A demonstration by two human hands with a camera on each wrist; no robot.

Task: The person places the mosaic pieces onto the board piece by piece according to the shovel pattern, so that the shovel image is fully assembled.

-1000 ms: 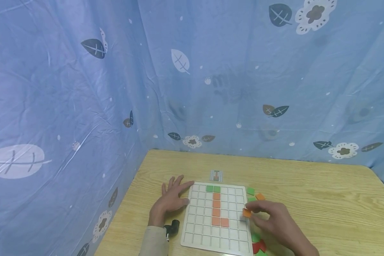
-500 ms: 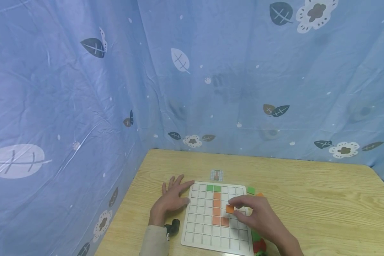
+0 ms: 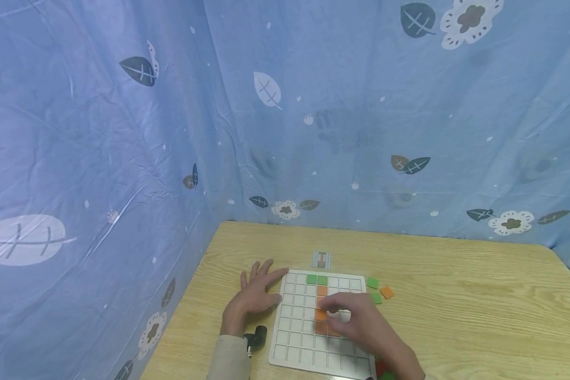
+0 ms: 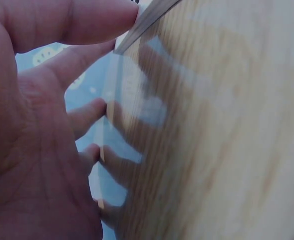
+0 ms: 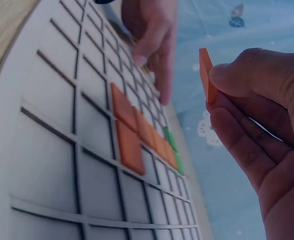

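Observation:
A white grid board lies on the table, with two green tiles in its far row and a column of orange tiles below them. Between thumb and fingers my right hand pinches a square orange tile, held above the board over the orange column. My left hand rests at the board's left edge, fingers spread; in the left wrist view its thumb and index finger touch the board's rim. Part of the orange column is hidden beneath my right hand in the head view.
Loose green tiles and an orange tile lie right of the board, with red and green ones partly hidden near its front right. A small pattern card lies behind the board. A black object is by the left wrist.
My right hand has carried the orange tile leftward from the board's right edge to over the orange column. The left hand has stayed in place.

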